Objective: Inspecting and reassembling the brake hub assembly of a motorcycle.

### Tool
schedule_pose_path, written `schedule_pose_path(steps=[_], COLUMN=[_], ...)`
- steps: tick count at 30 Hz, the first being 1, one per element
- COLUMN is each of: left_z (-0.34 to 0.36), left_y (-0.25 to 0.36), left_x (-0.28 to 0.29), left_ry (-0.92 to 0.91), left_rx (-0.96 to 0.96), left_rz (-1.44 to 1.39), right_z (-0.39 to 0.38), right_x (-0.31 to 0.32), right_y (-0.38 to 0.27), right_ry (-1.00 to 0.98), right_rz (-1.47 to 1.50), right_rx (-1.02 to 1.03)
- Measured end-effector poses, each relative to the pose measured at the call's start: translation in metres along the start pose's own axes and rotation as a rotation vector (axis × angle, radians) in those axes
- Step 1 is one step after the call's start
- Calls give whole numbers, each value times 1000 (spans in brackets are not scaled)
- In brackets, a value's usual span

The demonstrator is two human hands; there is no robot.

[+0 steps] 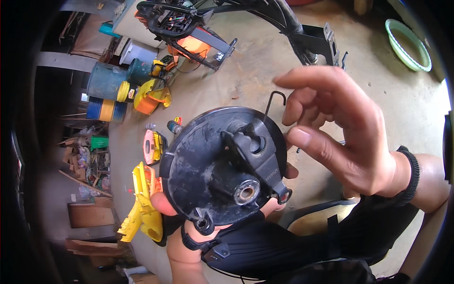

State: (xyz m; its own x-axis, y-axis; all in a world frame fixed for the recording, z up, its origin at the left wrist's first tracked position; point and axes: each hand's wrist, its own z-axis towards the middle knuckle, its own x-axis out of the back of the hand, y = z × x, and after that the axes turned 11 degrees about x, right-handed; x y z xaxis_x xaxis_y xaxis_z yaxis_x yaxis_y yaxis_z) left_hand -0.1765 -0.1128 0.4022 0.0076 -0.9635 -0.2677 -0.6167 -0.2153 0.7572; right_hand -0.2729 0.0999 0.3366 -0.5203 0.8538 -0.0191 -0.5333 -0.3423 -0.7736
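A round black drum brake backing plate (194, 165) is held up in front of me. My left hand (163, 203) grips it from beneath, thumb at its left rim and fingertips showing at its right edge; the plate hides the rest of that hand. On its face are a hub boss with a metal-lined hole (246, 192) and a black brake lever arm (257, 154). A thin black hooked wire (269, 105), likely a spring end, sticks up by the arm. Beside that hook, my right hand (343, 125) hovers with thumb and forefinger apart, holding nothing I can see.
A stripped scooter frame (288, 33) with bare wiring stands ahead. Yellow body panels (146, 208), a pink-and-yellow part (150, 146) and a drill (174, 126) lie on the left floor, near blue drums (106, 80). A pale green basin (406, 49) is far right.
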Motion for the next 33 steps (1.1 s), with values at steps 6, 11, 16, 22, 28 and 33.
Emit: schedule_pose_path(steps=[6,11,16,22,28,33], left_z=[10,9,-5,1,4,2], left_y=[-12,-15,-18,-26,-29,-28], left_x=[17,9,-10,5,16,14], left_ry=[-103,-44,201,54,-1,-4], left_rx=[46,14,2,-8,-52,-63], left_rz=[-180,-199,38,-59,-20,-6], right_z=[3,1,2,-1,-4,-2], right_x=[5,5,7,3,3,9], right_y=[-1,-4,-7,-2,5,6], right_ry=[-87,-80,-63,-138,-75,-168], right_rz=[-224,-220,-197,-92,-240,-311], right_rx=[98,51,-31,-76,45,125])
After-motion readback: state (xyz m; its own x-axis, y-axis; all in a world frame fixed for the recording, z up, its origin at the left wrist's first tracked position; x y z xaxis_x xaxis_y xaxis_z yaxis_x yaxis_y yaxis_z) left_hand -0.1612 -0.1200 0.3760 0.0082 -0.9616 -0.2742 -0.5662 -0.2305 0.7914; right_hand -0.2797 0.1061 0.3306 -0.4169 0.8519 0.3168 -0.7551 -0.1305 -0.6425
